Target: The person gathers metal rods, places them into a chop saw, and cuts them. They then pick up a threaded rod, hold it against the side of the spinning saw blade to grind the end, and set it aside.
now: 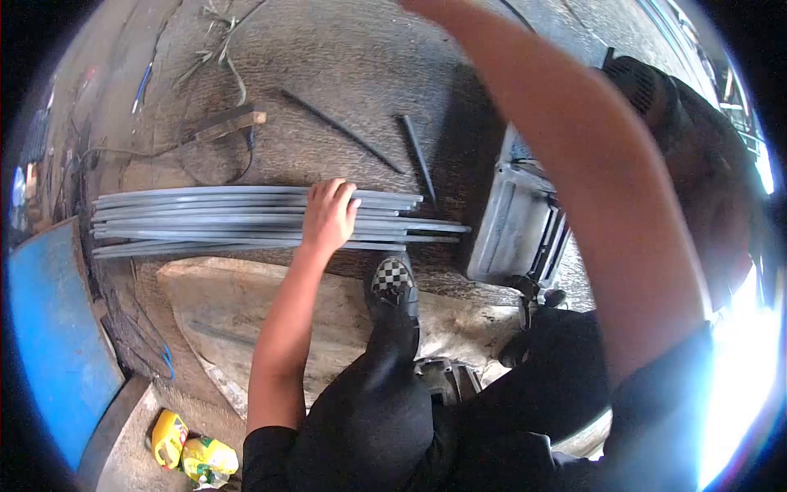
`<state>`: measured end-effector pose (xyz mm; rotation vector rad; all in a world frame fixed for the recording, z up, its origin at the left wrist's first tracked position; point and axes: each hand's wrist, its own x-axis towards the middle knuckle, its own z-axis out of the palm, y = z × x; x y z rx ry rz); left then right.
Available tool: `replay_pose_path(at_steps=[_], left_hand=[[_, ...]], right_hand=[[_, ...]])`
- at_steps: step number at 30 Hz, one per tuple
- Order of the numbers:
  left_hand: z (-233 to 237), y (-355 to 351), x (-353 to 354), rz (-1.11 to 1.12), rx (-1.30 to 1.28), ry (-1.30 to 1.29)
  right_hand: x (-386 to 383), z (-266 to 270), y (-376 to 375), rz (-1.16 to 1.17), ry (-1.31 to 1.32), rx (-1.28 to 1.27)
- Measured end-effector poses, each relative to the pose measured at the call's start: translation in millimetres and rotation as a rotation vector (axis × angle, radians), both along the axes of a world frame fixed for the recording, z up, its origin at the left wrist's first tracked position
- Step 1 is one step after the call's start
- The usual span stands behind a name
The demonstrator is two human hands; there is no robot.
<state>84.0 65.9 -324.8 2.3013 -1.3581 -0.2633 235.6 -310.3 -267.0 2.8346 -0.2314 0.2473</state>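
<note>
A bundle of long grey metal rods (197, 215) lies across the floor, with the right ends uneven. My left hand (329, 215) rests over the bundle toward its right end, fingers curled round some of the rods. How many it grips cannot be made out. My right forearm (566, 107) reaches up and across the view, slightly blurred. The right hand itself is cut off by the top edge. Beyond the bundle lie a long thin dark bar (343, 131) and a shorter one (419, 157).
A machine with a grey metal base (510, 221) stands to the right. A wooden block (229, 125) with a cord lies beyond the rods. My checkered shoe (392, 277) is close to them. At left are a blue panel (61, 328) and a yellow container (169, 439).
</note>
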Motion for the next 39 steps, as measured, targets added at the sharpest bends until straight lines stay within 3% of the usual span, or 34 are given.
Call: replay_pose_path(at_steps=[1,2,3,4,7,11,14,19,21,23,25,27,31,33,35,39], left_hand=[[0.9,0.5,0.1,-0.03,0.026,0.004],[1.4,-0.1,2.5,-0.055,0.054,0.009],[1.3,-0.5,3.5,-0.073,0.063,-0.026],[2.9,-0.7,5.0,-0.101,0.067,-0.005],[1.5,2.8,5.8,-0.168,0.128,-0.022],[28.7,11.3,-1.8,-0.268,0.113,-0.266],[57.4,17.3,-9.5,-0.257,0.025,-0.322],[93.3,24.3,-38.2,-0.302,-0.012,-0.368],[108.3,14.2,-55.3,-0.381,-0.051,-0.359],[133.9,-9.6,-79.2,-0.432,-0.067,-0.308],[162.5,-40.8,-97.4,-0.47,-0.113,-0.29],[182.5,-66.9,-112.3,-0.43,-0.091,-0.166],[216.9,-107.9,-145.8,-0.51,-0.189,-0.054],[216.4,-111.0,-152.3,-0.506,-0.213,0.038],[201.7,-90.0,-142.0,-0.493,-0.153,-0.123],[137.9,-15.3,-78.2,-0.387,0.114,-0.408]], right_hand=[[-23.1,-9.0,23.2,0.124,0.178,-0.222],[-35.4,-34.8,42.5,-0.185,-0.036,0.542],[-92.6,27.6,81.5,-0.402,-0.029,0.941],[-118.0,2.6,95.1,-0.465,-0.196,1.071],[-215.0,8.4,137.7,-0.707,-0.233,1.365],[-318.1,-9.9,161.3,-0.904,-0.221,1.405],[-373.8,-33.0,168.4,-0.695,-0.118,1.182],[-420.2,-8.7,176.8,-0.658,-0.1,1.241],[-431.0,23.3,179.3,-0.528,-0.155,1.441],[-438.0,44.7,186.9,-0.405,-0.247,2.198],[-455.7,72.7,189.4,-0.386,-0.611,2.495],[-476.4,108.3,179.8,-0.332,-0.755,2.539],[-498.2,138.7,155.6,-0.377,-1.005,2.188],[-514.7,160.4,141.1,-0.441,-0.992,2.141],[-532.9,171.9,129.0,-0.644,-0.979,2.072],[-607.8,165.1,107.0,-0.923,-0.714,2.102]])
